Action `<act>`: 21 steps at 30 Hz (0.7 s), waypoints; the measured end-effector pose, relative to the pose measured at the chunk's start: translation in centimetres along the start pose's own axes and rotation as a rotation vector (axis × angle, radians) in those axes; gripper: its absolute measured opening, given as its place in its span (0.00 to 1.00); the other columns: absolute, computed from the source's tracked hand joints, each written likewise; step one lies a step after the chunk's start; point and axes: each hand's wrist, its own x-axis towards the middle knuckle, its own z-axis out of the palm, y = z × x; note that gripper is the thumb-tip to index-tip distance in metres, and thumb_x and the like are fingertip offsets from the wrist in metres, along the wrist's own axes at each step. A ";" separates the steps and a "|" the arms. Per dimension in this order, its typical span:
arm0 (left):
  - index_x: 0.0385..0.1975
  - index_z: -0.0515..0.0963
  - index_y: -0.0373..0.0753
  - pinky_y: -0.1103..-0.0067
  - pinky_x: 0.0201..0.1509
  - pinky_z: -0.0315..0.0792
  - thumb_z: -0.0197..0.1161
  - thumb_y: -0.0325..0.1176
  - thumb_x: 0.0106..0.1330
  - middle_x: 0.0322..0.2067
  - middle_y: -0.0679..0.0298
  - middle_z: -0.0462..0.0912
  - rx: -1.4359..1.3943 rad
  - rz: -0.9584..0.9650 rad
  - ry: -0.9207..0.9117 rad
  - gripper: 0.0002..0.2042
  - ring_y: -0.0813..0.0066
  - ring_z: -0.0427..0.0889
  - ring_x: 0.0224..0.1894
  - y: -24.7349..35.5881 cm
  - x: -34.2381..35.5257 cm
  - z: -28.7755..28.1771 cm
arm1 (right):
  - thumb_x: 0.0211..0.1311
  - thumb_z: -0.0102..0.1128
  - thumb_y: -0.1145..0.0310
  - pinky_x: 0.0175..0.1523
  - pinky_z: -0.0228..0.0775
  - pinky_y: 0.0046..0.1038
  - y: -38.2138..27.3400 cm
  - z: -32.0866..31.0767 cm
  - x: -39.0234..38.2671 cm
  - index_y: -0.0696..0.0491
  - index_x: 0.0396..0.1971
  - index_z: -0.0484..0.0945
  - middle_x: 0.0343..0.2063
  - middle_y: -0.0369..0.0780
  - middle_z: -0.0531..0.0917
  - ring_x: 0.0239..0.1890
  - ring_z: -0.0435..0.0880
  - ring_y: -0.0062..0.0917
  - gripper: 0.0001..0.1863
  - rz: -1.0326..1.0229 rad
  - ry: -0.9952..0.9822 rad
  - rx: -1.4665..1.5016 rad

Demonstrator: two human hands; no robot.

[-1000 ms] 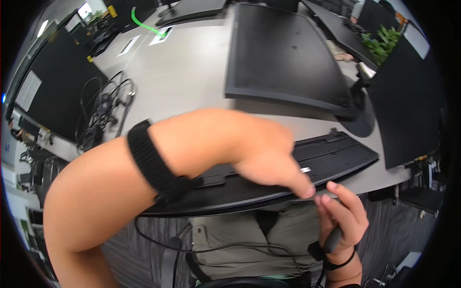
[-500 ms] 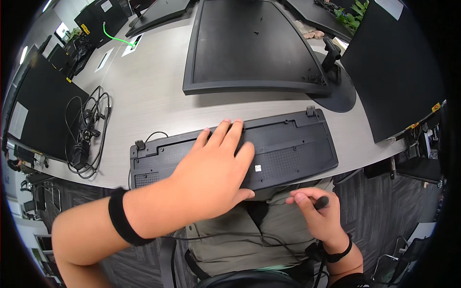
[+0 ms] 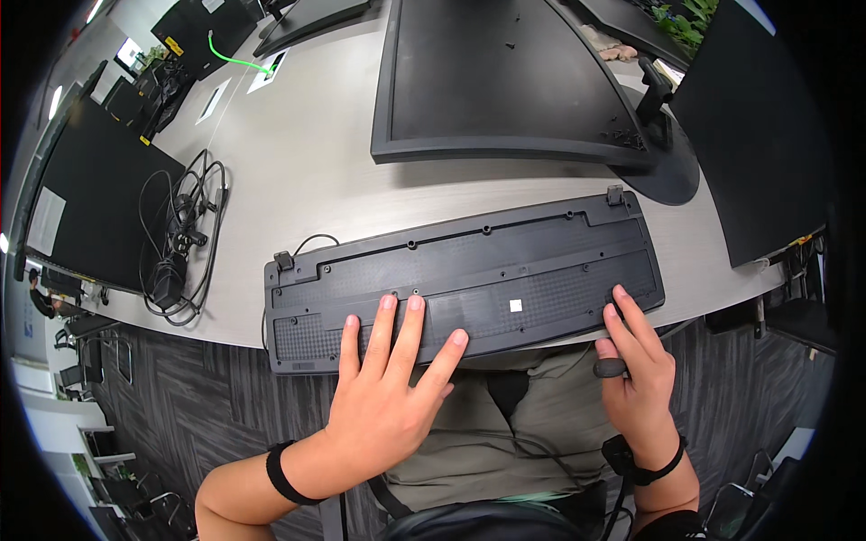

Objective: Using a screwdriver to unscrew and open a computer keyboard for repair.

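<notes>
A black keyboard (image 3: 550,275) lies upside down along the desk's near edge. Its underside shows screw holes, two raised feet and a small white label. My left hand (image 3: 383,397) rests on it left of the middle, fingers spread and holding nothing. At the keyboard's near right corner, the stretched fingertips of my right hand (image 3: 645,379) touch the case. That hand also keeps hold of a tool with a black rounded handle (image 3: 611,368); the rest of the tool is hidden.
Behind the keyboard lies a flat monitor (image 3: 505,81) with small dark loose pieces on its face, beside a round stand base (image 3: 678,176). Coiled black cables (image 3: 185,234) lie at the left. Dark panels (image 3: 753,144) stand on both sides. A cable crosses my lap.
My left hand has drawn back from the keyboard's far edge toward its near half. My right hand has moved up from over my lap onto the keyboard's right corner. The view has shifted slightly.
</notes>
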 end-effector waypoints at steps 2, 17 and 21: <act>0.69 0.73 0.47 0.35 0.69 0.56 0.77 0.36 0.56 0.71 0.32 0.62 -0.002 -0.009 0.014 0.37 0.27 0.61 0.73 0.1 -0.2 0.2 | 0.59 0.70 0.80 0.41 0.84 0.28 0.0 0.1 -0.1 0.59 0.51 0.85 0.58 0.53 0.83 0.45 0.91 0.41 0.18 -0.006 0.006 -0.012; 0.74 0.63 0.33 0.38 0.74 0.45 0.75 0.41 0.57 0.74 0.25 0.49 0.002 -0.307 0.067 0.44 0.24 0.47 0.77 -1.4 -4.0 -0.8 | 0.60 0.68 0.81 0.69 0.70 0.37 2.6 -1.7 -0.4 0.63 0.60 0.79 0.63 0.53 0.80 0.65 0.80 0.46 0.25 0.184 0.091 -0.143; 0.72 0.64 0.28 0.44 0.77 0.47 0.70 0.34 0.62 0.74 0.33 0.56 0.051 -0.396 0.094 0.38 0.33 0.53 0.78 -3.6 -5.9 -0.6 | 0.64 0.65 0.81 0.70 0.69 0.36 4.0 -1.7 -1.0 0.63 0.61 0.79 0.64 0.51 0.79 0.65 0.80 0.43 0.24 0.205 0.044 -0.110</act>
